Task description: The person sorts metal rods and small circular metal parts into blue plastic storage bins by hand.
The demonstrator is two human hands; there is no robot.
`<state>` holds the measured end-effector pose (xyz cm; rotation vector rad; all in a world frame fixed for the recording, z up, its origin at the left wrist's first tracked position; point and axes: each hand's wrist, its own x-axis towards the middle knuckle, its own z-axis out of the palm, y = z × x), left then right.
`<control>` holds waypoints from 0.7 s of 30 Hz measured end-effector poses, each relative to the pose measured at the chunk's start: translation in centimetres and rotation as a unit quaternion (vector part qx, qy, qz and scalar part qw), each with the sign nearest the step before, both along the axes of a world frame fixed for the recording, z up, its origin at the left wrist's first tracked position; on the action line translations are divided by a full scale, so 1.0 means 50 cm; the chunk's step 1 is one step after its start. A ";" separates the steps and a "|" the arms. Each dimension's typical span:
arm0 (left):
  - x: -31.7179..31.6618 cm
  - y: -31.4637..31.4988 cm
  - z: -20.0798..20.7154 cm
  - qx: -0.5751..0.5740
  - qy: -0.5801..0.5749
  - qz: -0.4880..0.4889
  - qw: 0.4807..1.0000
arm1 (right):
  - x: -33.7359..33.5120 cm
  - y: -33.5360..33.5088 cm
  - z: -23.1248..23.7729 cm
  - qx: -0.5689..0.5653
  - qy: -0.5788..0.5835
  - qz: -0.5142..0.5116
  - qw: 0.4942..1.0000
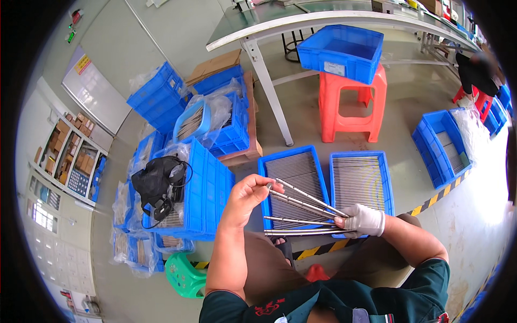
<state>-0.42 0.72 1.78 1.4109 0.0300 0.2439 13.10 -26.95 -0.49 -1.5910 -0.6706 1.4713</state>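
My right hand (362,220), in a white glove with bare fingertips showing, is closed round one end of several thin metal tubes (301,203). The tubes fan out to the left, and their far ends stand apart. At the upper tubes' ends, my bare left hand (246,198) has its thumb and fingers pinched together on a tube tip. Beyond the tubes, on the floor, a blue crate (322,175) holds rows of similar tubes. Beside it on the right is a second blue crate (358,154), also filled with tubes lying side by side.
A red stool (353,107) bears a blue bin (344,54) in front of a long workbench (318,20). Stacked blue crates (207,188) with a black bag (159,183) on top stand left, near a green stool (183,274). Another person (476,75) sits far right.
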 end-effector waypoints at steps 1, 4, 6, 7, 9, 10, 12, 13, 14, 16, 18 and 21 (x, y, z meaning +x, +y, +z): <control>0.001 0.002 -0.001 0.000 0.000 -0.002 1.000 | 0.000 0.002 -0.004 -0.002 -0.023 -0.002 1.000; -0.002 -0.001 -0.001 0.014 0.015 0.008 1.000 | -0.004 0.008 0.007 -0.021 -0.075 -0.001 0.997; -0.004 -0.012 0.009 0.028 0.020 0.018 0.999 | -0.007 0.009 0.012 -0.028 -0.080 -0.009 0.996; -0.006 -0.011 0.008 0.028 0.021 0.017 0.999 | -0.008 0.008 0.010 -0.028 -0.079 -0.009 0.996; -0.003 -0.008 0.009 0.027 0.021 0.007 0.999 | -0.003 0.005 0.007 -0.031 -0.026 -0.014 0.999; -0.002 -0.004 0.010 0.028 0.019 0.006 0.999 | -0.003 0.004 -0.002 -0.030 -0.029 -0.013 0.999; -0.008 0.005 0.005 0.044 0.007 0.004 0.999 | -0.006 0.007 0.003 -0.030 -0.041 -0.011 0.999; -0.008 0.010 0.001 0.044 0.008 0.004 0.999 | -0.007 0.008 0.007 -0.029 -0.055 -0.009 0.998; -0.003 0.018 -0.002 0.036 0.016 0.035 0.999 | -0.007 0.010 0.009 -0.038 -0.094 -0.002 0.995; 0.001 0.015 -0.003 0.024 0.022 0.067 0.997 | -0.007 0.011 0.008 -0.041 -0.097 0.014 0.994; 0.004 0.004 -0.001 0.022 0.024 0.049 0.998 | -0.008 0.011 0.014 -0.040 -0.110 0.038 0.992; 0.005 0.005 -0.008 0.031 0.044 0.026 0.998 | -0.010 0.012 0.016 -0.041 -0.127 0.052 0.990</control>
